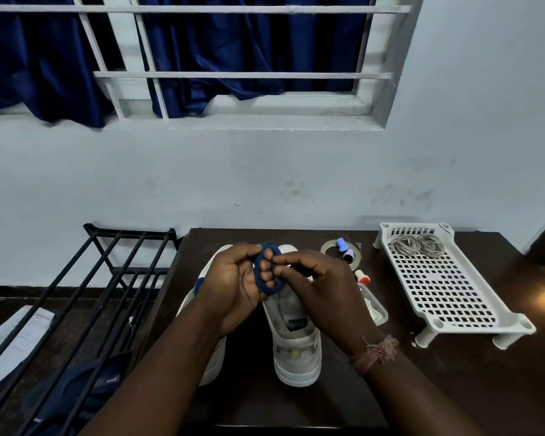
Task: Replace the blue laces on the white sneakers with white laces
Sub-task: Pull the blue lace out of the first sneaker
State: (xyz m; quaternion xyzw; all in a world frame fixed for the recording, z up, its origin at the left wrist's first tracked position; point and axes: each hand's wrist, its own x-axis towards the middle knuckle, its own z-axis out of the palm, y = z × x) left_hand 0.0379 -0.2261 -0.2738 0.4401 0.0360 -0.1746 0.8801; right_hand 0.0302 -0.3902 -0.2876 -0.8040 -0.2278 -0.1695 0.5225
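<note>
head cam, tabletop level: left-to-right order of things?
Black metal rack → left hand → coiled blue lace → right hand → tape roll → white perforated tray holding the coiled white laces.

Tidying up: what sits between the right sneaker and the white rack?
In the head view: a small clear box, a red-capped tube and tape rolls.

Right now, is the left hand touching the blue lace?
Touching. The head view shows the blue lace coiled around the left hand's fingers, with the right hand pinching the coil.
</note>
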